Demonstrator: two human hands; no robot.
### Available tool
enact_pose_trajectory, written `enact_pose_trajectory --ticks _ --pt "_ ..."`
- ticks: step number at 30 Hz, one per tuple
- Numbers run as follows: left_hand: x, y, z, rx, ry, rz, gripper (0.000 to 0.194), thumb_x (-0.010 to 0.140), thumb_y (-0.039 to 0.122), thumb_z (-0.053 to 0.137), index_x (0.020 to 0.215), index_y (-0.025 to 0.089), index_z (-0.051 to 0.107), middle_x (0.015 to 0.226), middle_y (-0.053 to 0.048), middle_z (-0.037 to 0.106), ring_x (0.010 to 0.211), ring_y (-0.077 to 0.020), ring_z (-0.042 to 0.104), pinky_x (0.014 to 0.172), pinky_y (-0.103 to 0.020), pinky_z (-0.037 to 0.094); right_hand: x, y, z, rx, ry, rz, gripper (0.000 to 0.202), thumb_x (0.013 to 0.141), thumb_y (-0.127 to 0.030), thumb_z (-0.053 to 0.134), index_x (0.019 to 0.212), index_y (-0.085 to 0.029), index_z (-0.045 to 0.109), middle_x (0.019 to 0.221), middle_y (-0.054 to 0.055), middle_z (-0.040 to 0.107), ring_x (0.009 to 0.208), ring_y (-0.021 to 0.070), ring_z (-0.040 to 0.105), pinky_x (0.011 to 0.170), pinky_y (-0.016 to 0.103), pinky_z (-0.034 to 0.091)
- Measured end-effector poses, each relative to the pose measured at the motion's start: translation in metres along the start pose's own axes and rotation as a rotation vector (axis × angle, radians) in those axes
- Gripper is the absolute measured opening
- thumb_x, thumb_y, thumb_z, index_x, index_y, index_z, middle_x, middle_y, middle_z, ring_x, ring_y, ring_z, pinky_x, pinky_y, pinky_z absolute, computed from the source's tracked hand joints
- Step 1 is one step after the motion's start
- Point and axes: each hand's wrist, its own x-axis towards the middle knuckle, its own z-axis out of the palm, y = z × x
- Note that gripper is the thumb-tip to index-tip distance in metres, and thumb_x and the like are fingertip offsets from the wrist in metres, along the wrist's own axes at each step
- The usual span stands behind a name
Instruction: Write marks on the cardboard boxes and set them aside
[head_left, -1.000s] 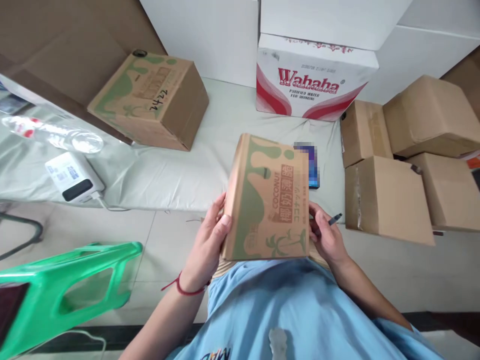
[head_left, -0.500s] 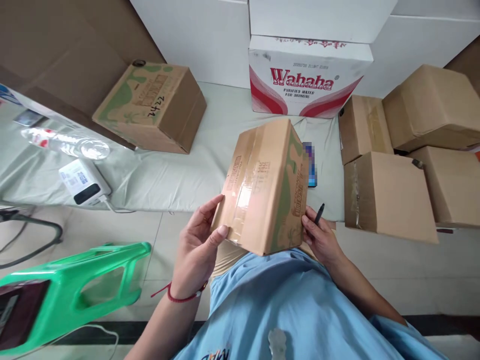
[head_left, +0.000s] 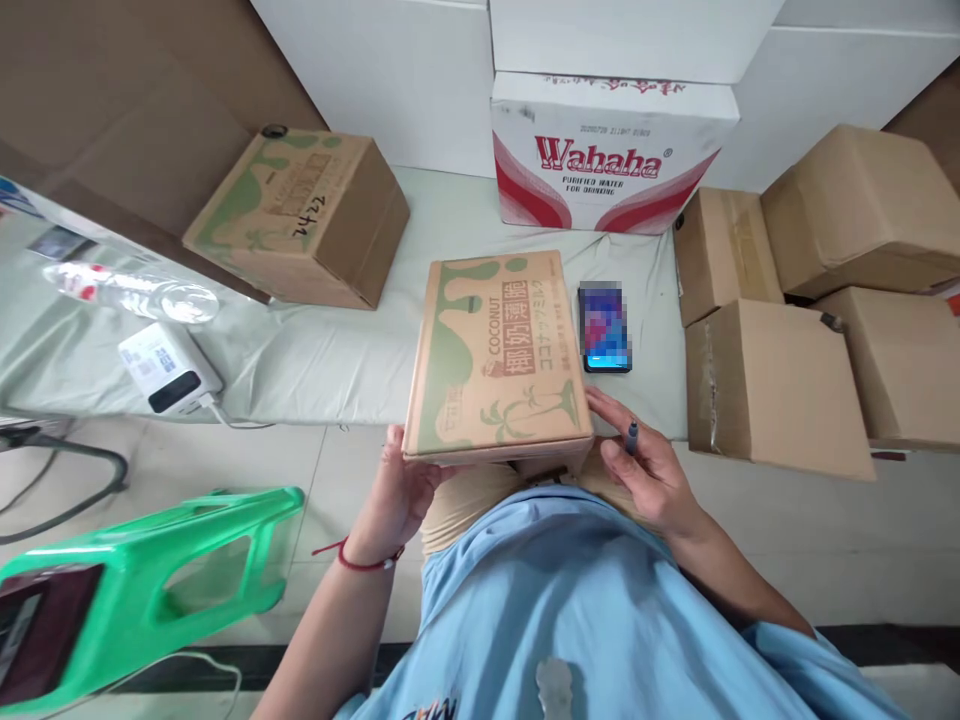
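Observation:
A brown coconut carton (head_left: 499, 355) with green drip print lies with its printed face up at the front edge of the cloth-covered table (head_left: 352, 370). My left hand (head_left: 405, 490) grips its near left corner, the fingers partly hidden beneath it. My right hand (head_left: 649, 465) holds a dark pen (head_left: 631, 437), and its fingertips touch the carton's near right side. Just right of the carton lies a phone (head_left: 606, 330) with a blurred screen.
A carton marked 2422 (head_left: 300, 215) stands at the back left, a white Wahaha box (head_left: 600, 160) at the back. Several plain cartons (head_left: 795, 385) are stacked right. A bottle (head_left: 127, 290) and white power bank (head_left: 169, 368) lie left. A green stool (head_left: 142, 570) stands on the floor.
The carton has been turned, so its printed face now shows instead of the taped one. It sits slightly left, uncovering the phone. Both hands have shifted their hold along its near side.

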Motion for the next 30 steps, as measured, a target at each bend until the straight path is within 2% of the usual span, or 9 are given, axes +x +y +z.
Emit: enact_pose_trajectory --ticks 4,12,14,16,19,23,26,28,30 --pt "-0.004 0.0 -0.011 -0.056 -0.058 -0.099 0.082 0.081 0.089 0.074 0.121 0.017 0.08 0.108 -0.018 0.085 0.128 -0.0459 0.075 0.108 -0.064 0.063 0.003 -0.006 -0.001 -0.158 -0.128 -0.227 0.043 0.112 -0.04 0.059 0.153 -0.037 0.069 0.169 0.006 0.058 0.16 0.0304 0.053 0.131 0.056 0.045" --pt "-0.01 -0.007 -0.023 -0.212 -0.053 -0.116 0.076 0.088 0.068 0.074 0.154 0.031 0.063 0.131 -0.012 0.082 0.123 -0.0406 0.077 0.09 -0.051 0.071 0.0 -0.026 0.015 -0.18 -0.211 -0.37 0.043 0.111 -0.038 0.059 0.153 -0.035 0.069 0.167 0.007 0.06 0.155 0.0282 0.058 0.126 0.051 0.053" --pt "-0.011 -0.016 -0.027 -0.23 -0.049 -0.125 0.075 0.09 0.07 0.071 0.155 0.035 0.062 0.132 -0.009 0.081 0.121 -0.0378 0.078 0.085 -0.046 0.072 -0.002 -0.029 0.02 -0.141 -0.195 -0.327 0.039 0.11 -0.044 0.061 0.146 -0.036 0.075 0.164 0.007 0.063 0.144 0.0296 0.068 0.116 0.051 0.061" --pt "-0.012 -0.024 -0.029 -0.236 -0.04 -0.114 0.076 0.089 0.072 0.071 0.156 0.036 0.061 0.133 -0.009 0.081 0.122 -0.0369 0.077 0.085 -0.045 0.071 -0.004 -0.029 0.023 -0.07 -0.112 -0.224 0.035 0.109 -0.048 0.061 0.139 -0.039 0.078 0.164 0.007 0.063 0.107 0.0243 0.08 0.089 0.044 0.069" --pt "-0.013 -0.035 -0.028 -0.188 -0.066 -0.066 0.082 0.083 0.073 0.077 0.154 0.032 0.064 0.132 -0.011 0.081 0.129 -0.0401 0.075 0.097 -0.051 0.069 -0.004 -0.024 0.025 0.059 0.089 -0.038 0.04 0.109 -0.053 0.06 0.144 -0.039 0.074 0.145 0.009 0.074 0.056 0.0098 0.055 0.05 0.031 0.052" --pt "-0.014 -0.04 -0.022 0.038 -0.189 0.02 0.08 0.069 0.063 0.096 0.136 0.024 0.076 0.123 -0.014 0.084 0.129 -0.0437 0.075 0.109 -0.054 0.064 0.0 -0.018 0.022 0.132 0.126 0.099 0.057 0.106 -0.058 0.063 0.155 -0.03 0.067 0.078 0.003 0.077 0.046 0.0114 0.041 0.043 0.029 0.036" --pt "-0.014 -0.036 -0.018 0.222 -0.252 0.06 0.07 0.064 0.051 0.103 0.123 0.02 0.081 0.115 -0.016 0.085 0.118 -0.0435 0.079 0.104 -0.054 0.066 0.004 -0.018 0.019 0.189 0.191 0.097 0.053 0.103 -0.059 0.066 0.147 -0.031 0.072 0.111 0.007 0.085 0.043 0.0069 0.033 0.039 0.029 0.029" --pt "-0.015 -0.031 -0.014 0.294 -0.306 0.041 0.062 0.066 0.045 0.102 0.119 0.019 0.083 0.106 -0.016 0.086 0.113 -0.0438 0.08 0.103 -0.057 0.066 0.007 -0.019 0.017 0.23 0.242 0.087 0.051 0.1 -0.06 0.068 0.14 -0.031 0.075 0.144 0.012 0.077 0.043 0.0041 0.029 0.039 0.029 0.024" --pt "-0.017 -0.027 -0.011 0.347 -0.37 0.022 0.051 0.072 0.041 0.1 0.115 0.018 0.086 0.099 -0.016 0.086 0.113 -0.0441 0.08 0.106 -0.059 0.063 0.009 -0.018 0.016 0.259 0.251 0.093 0.05 0.098 -0.06 0.068 0.137 -0.03 0.076 0.152 0.013 0.073 0.043 0.0031 0.027 0.039 0.029 0.021"
